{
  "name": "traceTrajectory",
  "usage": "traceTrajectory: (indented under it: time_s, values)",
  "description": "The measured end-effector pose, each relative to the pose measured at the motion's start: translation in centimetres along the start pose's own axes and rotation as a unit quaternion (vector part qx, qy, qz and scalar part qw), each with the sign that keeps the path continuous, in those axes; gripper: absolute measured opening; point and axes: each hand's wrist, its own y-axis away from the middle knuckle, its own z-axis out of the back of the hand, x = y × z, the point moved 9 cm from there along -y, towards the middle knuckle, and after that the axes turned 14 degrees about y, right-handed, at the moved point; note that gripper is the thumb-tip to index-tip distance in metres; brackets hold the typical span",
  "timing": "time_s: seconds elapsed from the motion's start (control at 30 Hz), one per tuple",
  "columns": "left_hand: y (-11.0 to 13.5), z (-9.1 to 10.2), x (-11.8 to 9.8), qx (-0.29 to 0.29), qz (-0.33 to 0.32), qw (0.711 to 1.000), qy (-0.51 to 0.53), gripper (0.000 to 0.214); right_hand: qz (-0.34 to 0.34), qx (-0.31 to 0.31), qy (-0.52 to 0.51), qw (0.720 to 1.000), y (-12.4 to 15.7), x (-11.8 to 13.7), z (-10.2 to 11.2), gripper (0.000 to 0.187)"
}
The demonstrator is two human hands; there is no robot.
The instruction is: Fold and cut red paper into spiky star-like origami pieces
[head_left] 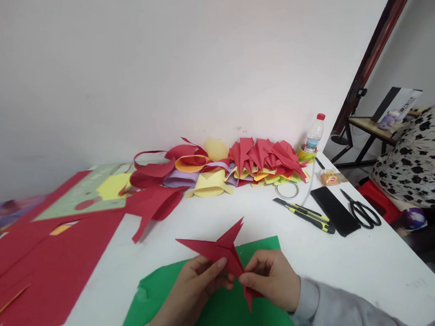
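A folded red paper piece [217, 249] with several long points is held between both hands over a green sheet [259, 323]. My left hand [205, 282] is closed on its middle, thumb on top and fingers beneath. With thumb and forefinger, my right hand [271, 279] pinches its lower right part. One narrow tip hangs down below the right fingers, and two tips point up and left. Part of the paper is hidden by the fingers.
Folded red paper shapes [264, 156] and curled coloured cut-outs [209, 182] lie along the wall. To the right are a utility knife [306, 215], a phone [335, 210], scissors [364, 211], a tape roll [286, 189] and a bottle [314, 134]. Red sheets [67, 262] cover the left side. A person [420, 151] sits at far right.
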Motion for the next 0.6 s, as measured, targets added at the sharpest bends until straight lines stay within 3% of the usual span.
traceTrajectory:
  time_s: [0.13,0.3,0.6]
  values:
    - [0.0,0.2,0.0,-0.016,-0.016,1.0,-0.005,0.034,0.02,0.016,0.002,1.0,0.3,0.5,-0.3,0.047]
    - [0.0,0.7,-0.1,-0.035,-0.038,0.999,-0.014,0.031,-0.009,0.059,-0.027,0.998,0.0,-0.1,-0.8,0.051]
    - [0.1,0.5,0.3,-0.021,-0.032,0.999,0.009,0.026,-0.016,0.102,-0.079,0.992,-0.4,-0.6,-1.3,0.049]
